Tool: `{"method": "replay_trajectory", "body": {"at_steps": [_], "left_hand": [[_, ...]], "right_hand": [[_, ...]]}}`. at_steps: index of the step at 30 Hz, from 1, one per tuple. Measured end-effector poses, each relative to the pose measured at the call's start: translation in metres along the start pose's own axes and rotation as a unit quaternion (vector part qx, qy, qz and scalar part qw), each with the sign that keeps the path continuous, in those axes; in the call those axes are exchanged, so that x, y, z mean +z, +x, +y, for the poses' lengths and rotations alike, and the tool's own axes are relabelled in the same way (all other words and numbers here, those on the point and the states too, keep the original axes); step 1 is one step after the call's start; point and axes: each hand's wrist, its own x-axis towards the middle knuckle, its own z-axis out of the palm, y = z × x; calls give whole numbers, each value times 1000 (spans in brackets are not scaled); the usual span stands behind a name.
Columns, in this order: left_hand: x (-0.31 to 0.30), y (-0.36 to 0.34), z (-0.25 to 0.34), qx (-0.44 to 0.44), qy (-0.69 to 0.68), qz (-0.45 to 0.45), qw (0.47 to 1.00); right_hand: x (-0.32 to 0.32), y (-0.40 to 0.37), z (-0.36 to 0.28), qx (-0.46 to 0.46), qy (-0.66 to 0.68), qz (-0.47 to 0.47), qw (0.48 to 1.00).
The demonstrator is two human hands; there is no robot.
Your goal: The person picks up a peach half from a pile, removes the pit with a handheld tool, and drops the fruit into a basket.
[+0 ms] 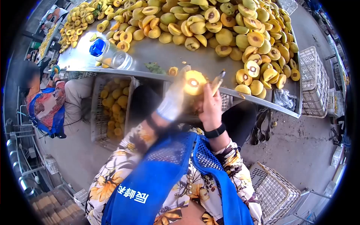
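My left hand [173, 98], in a white glove, is closed on a halved yellow peach [195, 83] at the table's front edge. The cut face is turned up, with the pit area bright in its middle. Close on its right, my right hand [212, 108], bare with a black wristband, is wrapped round a slim hand tool [217, 83] with a pale handle and a dark tip. Its working end is too small to tell. Several peach halves [252, 69] lie heaped on the metal table [161, 56] beyond my hands.
A water bottle [111, 54] with a blue cap lies on the table, near a green leaf [155, 68]. Under the edge at left stands a crate [132, 101] of whole peaches. White crates [314, 82] are stacked at right. A co-worker [48, 97] sits at left.
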Motion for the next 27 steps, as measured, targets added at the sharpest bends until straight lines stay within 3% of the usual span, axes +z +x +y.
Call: {"method": "replay_trajectory", "body": {"at_steps": [2,3,4,6,10,16,19,20,22,24,25,27], "left_hand": [[-14,4,-6,131,147,38,980],[-18,9,-3,36,24,54,998],[-19,11,5,-52,-106,92,989],[-40,15,-1,47,38,-9,998],[-57,22,-5,184,303,-112,928],[-51,10,-3,247,398,-102,878],[-46,1,12,147,343,-113,921],[-58,13,2,70,279,-133,949],[-68,26,1,-21,220,-193,956],[-65,31,16,-47,238,-275,930],[-55,32,27,-185,190,-228,937],[-55,39,28,-281,127,-213,927]], "right_hand": [[10,-16,9,33,-130,-11,991],[3,-17,17,3,-275,-41,961],[-2,-22,18,-82,-352,-66,930],[-10,-30,19,-247,-489,-111,829],[-12,-35,11,-208,-508,-157,821],[-18,-36,15,-225,-542,-179,790],[-21,-37,14,-221,-557,-200,775],[-23,-38,13,-217,-562,-208,771],[-21,-36,6,-137,-576,-235,770],[-21,-36,5,-93,-574,-250,774],[-21,-35,7,-90,-567,-252,779],[-23,-33,13,-99,-540,-250,797]]}}
